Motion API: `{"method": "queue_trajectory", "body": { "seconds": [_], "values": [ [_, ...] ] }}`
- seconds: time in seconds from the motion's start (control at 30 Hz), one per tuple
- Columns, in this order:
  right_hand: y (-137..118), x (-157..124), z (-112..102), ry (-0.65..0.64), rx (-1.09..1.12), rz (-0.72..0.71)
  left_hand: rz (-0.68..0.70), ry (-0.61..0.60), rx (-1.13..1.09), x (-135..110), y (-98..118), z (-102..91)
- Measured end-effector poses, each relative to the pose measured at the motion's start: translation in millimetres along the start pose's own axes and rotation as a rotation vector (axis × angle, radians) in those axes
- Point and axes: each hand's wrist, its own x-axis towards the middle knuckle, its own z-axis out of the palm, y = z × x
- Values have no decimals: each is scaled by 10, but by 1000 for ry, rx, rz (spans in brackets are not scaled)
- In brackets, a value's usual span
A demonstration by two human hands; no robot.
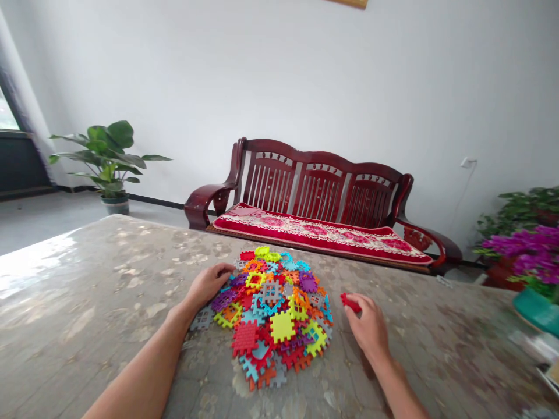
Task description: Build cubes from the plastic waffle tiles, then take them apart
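A heap of flat, notched plastic building tiles [282, 326] in red, yellow-green, blue, orange, purple and grey lies in front of me. Some tiles are solid squares and others have window-like cut-outs. At the heap's left edge rests my left hand [210, 284], its fingers loosely stretched over a blue tile [226, 284] and gripping nothing that I can see. To the right of the heap, apart from it, my right hand [369, 327] pinches a red tile [350, 303] between thumb and fingers, just above the table. Part of that tile is hidden by the fingers.
The tiles lie on a table with a grey-brown patterned cover [131, 279]. Beyond its far edge stands a dark red wooden bench [321, 180] with a red floral cushion [318, 228]. Purple flowers in a teal pot [535, 311] are at the right. A leafy plant [109, 151] stands far left.
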Motion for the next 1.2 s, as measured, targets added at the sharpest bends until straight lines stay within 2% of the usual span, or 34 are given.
{"method": "queue_trajectory", "body": {
  "seconds": [0.1,0.2,0.3,0.4,0.47,0.6,0.67,0.97,1.2],
  "values": [
    [-306,-18,9,-89,204,-72,-4,-3,-2,2,-15,5],
    [-658,-14,13,-282,301,-186,7,0,-5,-2,-13,-1],
    [-911,16,11,-405,237,-273,7,2,-6,-3,-9,-5],
    [-1012,34,51,-487,156,-295,-2,8,-12,-1,-18,2],
    [-1011,27,117,-467,135,-250,-2,10,-21,2,-30,10],
    [-946,-10,245,-265,121,-64,3,12,-43,11,-53,24],
    [-927,-27,246,-221,78,-21,3,10,-47,15,-58,27],
    [-1037,-117,0,-447,-47,-93,10,8,-36,4,-36,17],
    [-1038,-134,72,-410,-60,-162,5,-2,-39,-17,13,-6]
  ]
}}
